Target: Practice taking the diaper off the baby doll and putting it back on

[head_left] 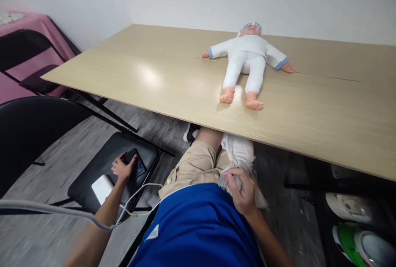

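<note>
Here, the left hand [123, 168] holds a black phone [140, 167] over the seat of a black chair [93, 167], thumb and fingers clamped on the phone's sides; a white device [102, 188] lies on the seat nearby. The right hand [243, 190], at the lap, has its fingers curled together on a crumpled white diaper-like item [237, 148], which drapes over the right thigh. On the table [173, 73], a white-clothed doll [246, 48] lies face up, arms spread.
</note>
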Available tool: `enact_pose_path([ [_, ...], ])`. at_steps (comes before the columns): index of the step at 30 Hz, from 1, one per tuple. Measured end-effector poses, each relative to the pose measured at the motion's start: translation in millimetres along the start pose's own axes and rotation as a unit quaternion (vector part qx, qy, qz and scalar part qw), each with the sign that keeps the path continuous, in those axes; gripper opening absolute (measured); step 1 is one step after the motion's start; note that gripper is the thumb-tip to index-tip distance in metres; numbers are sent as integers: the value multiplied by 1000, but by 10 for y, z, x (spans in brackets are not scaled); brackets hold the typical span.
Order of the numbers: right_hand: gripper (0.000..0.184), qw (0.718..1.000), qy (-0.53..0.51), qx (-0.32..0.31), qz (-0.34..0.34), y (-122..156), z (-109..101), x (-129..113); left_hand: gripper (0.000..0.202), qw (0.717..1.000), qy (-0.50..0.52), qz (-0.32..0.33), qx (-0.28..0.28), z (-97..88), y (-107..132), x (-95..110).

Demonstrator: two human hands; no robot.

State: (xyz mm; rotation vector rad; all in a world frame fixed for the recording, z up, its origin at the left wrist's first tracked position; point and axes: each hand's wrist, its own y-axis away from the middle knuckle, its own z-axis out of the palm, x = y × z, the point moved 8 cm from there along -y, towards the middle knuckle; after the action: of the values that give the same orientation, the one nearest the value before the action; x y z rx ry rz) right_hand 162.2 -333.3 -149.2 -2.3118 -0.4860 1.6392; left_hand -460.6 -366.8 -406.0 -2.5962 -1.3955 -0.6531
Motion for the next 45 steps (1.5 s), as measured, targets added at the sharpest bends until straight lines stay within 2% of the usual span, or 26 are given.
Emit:
enact_pose_path([
  [45, 17, 1000, -7, -4, 1, -15, 31, -26, 82, 1000, 15, -11, 7, -22, 17, 28],
])
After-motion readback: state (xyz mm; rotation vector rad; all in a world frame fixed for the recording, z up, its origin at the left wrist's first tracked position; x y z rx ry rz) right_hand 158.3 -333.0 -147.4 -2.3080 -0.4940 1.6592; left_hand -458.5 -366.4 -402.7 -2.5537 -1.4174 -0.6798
